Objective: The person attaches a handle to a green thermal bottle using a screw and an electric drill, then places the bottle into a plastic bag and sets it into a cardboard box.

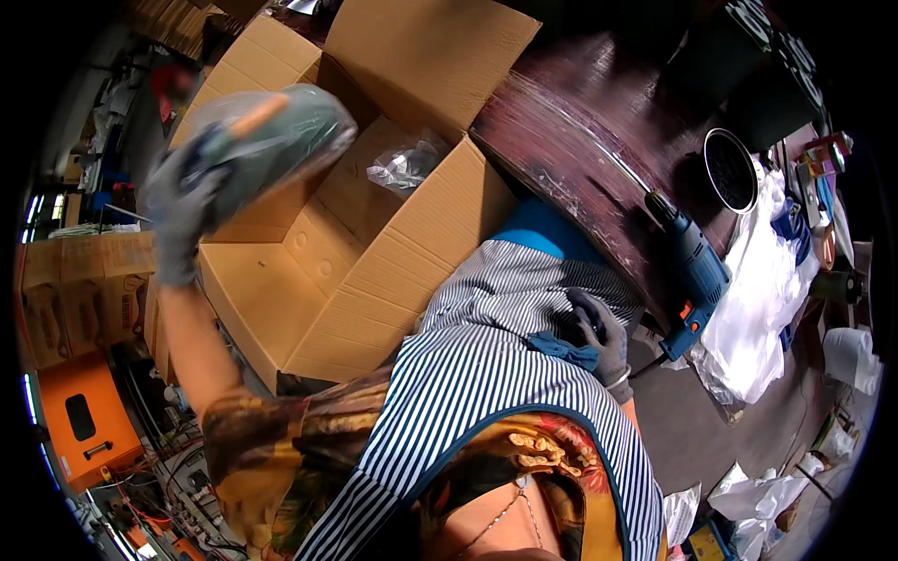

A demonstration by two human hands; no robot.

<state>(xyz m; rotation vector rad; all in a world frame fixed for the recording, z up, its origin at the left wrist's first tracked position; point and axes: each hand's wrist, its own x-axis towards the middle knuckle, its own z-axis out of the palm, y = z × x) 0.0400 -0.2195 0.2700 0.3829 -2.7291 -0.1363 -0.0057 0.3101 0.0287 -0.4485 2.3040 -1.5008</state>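
In the head view, the left hand (pixel 185 206), in a grey glove, is raised at the left side of the open cardboard box (pixel 402 266). Its grip is closed around the near end of a plastic-wrapped bundle (pixel 290 140), greenish with an orange strip along its top. The bundle hangs over the left part of the box, above its walls. Its long axis slants from the hand at lower left to the upper right, so the free, rounded end points rightward and somewhat away from the person, across the box opening. Hand and bundle are blurred, so the bundle's contents are hard to make out.

Inside the box, toward the far right corner, lies a crumpled clear bag (pixel 407 164). The right hand (pixel 603 337), also gloved, is low at the person's side with its fingers curled, just beside a blue cloth strip (pixel 563 351) against the striped apron (pixel 486 346); I cannot tell whether its grip holds anything. To the right of the box stands the dark red desk (pixel 571 122), with a blue drill (pixel 697 266) by its edge, bit pointing to the upper left, and white plastic sheeting (pixel 753 304) beside the drill.
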